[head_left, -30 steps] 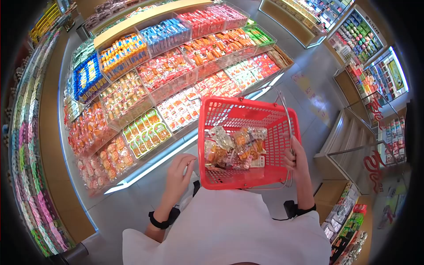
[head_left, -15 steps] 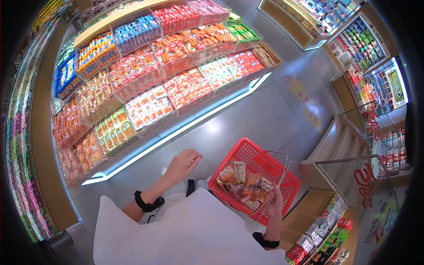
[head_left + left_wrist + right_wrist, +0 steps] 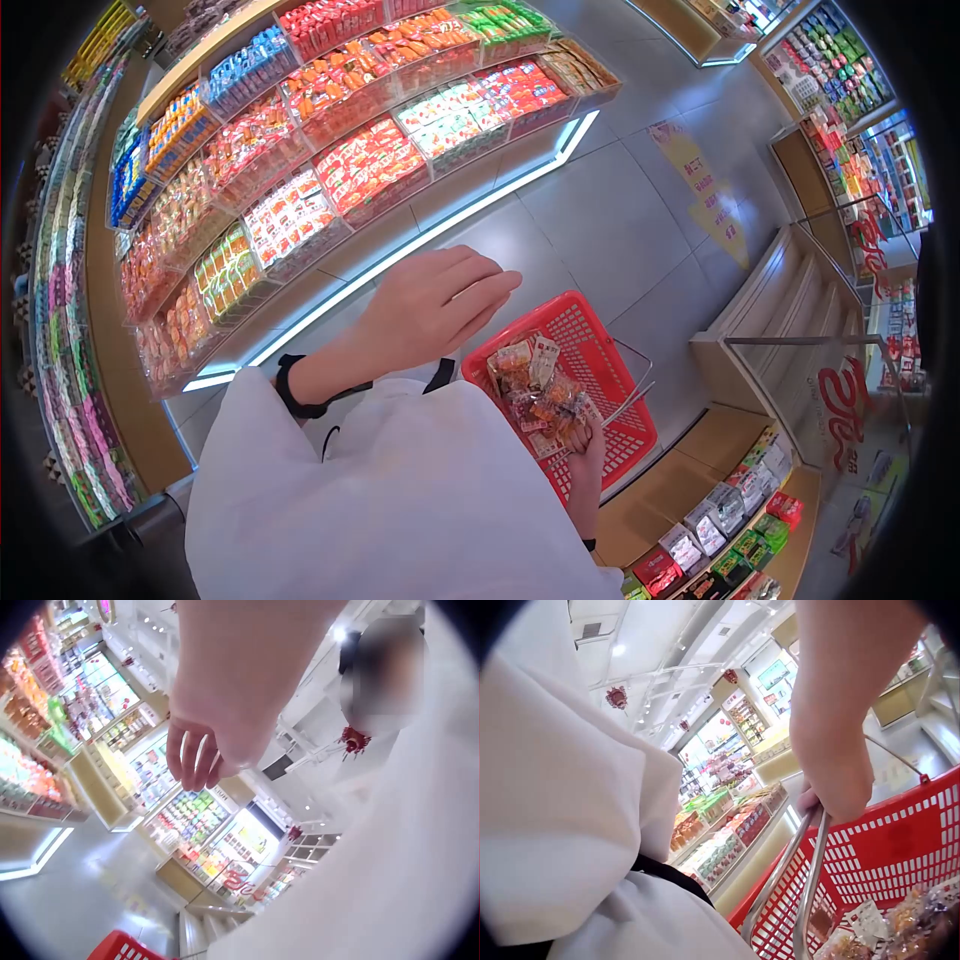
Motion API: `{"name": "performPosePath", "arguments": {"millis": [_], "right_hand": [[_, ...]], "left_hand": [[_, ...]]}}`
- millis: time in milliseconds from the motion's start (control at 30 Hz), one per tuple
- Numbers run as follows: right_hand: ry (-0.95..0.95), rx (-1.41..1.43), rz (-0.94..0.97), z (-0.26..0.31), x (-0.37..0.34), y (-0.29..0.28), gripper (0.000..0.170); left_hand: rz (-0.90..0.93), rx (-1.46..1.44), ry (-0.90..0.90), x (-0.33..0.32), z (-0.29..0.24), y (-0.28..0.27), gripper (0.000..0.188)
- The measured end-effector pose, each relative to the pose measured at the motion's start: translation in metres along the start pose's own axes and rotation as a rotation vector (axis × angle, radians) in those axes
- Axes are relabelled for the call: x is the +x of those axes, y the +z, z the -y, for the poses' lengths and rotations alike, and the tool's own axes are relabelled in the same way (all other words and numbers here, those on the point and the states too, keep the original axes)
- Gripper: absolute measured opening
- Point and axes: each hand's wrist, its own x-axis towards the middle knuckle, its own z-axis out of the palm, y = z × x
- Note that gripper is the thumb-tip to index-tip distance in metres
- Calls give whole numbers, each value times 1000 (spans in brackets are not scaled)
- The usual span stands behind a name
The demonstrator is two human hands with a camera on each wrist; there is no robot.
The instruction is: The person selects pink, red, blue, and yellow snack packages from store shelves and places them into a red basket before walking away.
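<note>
A red basket (image 3: 585, 345) with wrapped snack packs (image 3: 540, 385) in it hangs at the person's right side. The right hand (image 3: 583, 440) grips its metal handles (image 3: 810, 877); in the right wrist view the fingers curl round both bars, partly hidden behind the hand (image 3: 836, 780). Raised in front of the body, the left hand (image 3: 440, 300) holds nothing, its fingers loosely bent, above and left of the basket. The left wrist view shows that hand (image 3: 202, 750) with fingers hanging relaxed and a corner of the basket (image 3: 124, 946) below.
A tiered display of packaged snacks (image 3: 370, 170) with a lit base runs along the upper left. Another shelf (image 3: 85, 300) stands at far left. Steps (image 3: 775, 310) with a glass panel are at right, and a low shelf of packs (image 3: 715, 520) at lower right. Grey floor (image 3: 590, 220) lies between.
The basket has swung down and back to the person's right side, held by the right hand. The left hand has risen closer to the head camera. The display has shifted to the upper left.
</note>
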Motion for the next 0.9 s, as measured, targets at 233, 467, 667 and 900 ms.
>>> {"name": "performPosePath", "arguments": {"millis": [233, 467, 667, 900], "right_hand": [[43, -80, -129, 44, 51, -6, 38], [-1, -39, -231, 121, 106, -6, 35], [-17, 46, -288, 202, 168, 13, 39], [-103, 98, -297, 279, 225, 18, 37]], "left_hand": [[-88, -49, 392, 90, -49, -65, 16], [-140, -233, 500, 174, 7, 8, 12], [-224, -187, 522, 250, 66, 65, 10], [-205, -316, 352, 344, 104, 141, 9]]}}
